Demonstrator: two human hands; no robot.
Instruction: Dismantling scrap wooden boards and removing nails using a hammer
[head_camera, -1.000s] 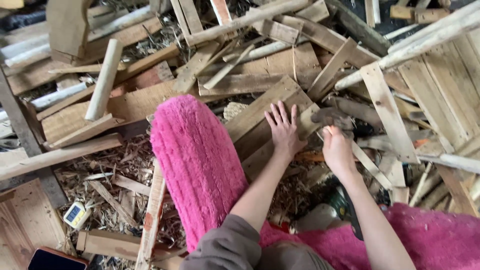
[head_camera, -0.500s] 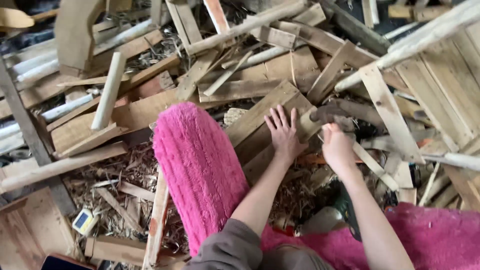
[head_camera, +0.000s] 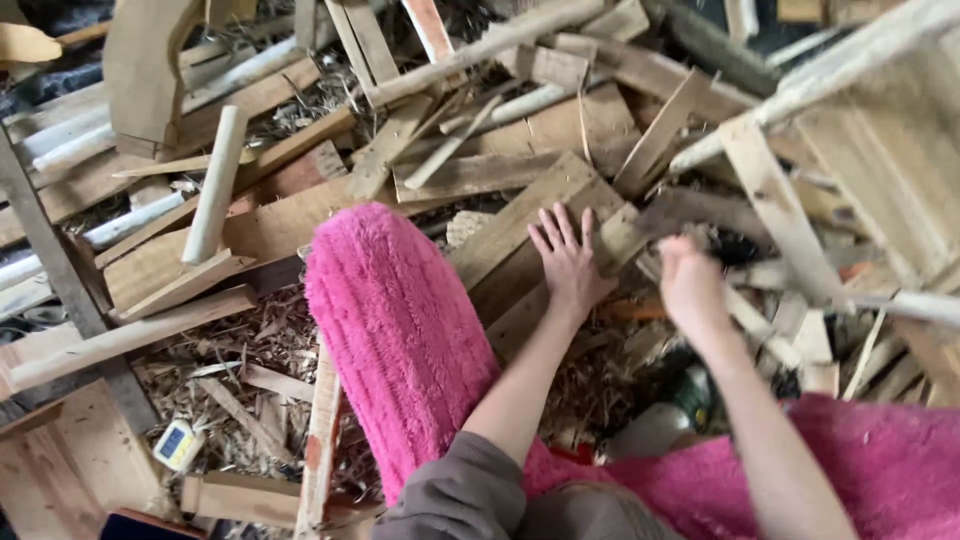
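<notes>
The left hand (head_camera: 567, 262) lies flat, fingers spread wide, pressing on a wooden plank (head_camera: 520, 225) that slants up and away from the wrist. It grips nothing; the palm simply rests on the board's upper end. Just to its right, the right hand (head_camera: 690, 283) is curled into a fist around the dark handle of a tool (head_camera: 690, 212); the hand is blurred, so I cannot tell what kind of tool it is. The handle's far end points up past the knuckles, over the plank's edge.

To the left of the left forearm, a fluffy pink covered leg (head_camera: 400, 330) stretches out over wood shavings (head_camera: 230, 360). Beyond both hands, a heap of scrap boards and round poles (head_camera: 215, 185) fills the ground. Below the right wrist, a greyish bottle-like object (head_camera: 650, 430) lies among the chips.
</notes>
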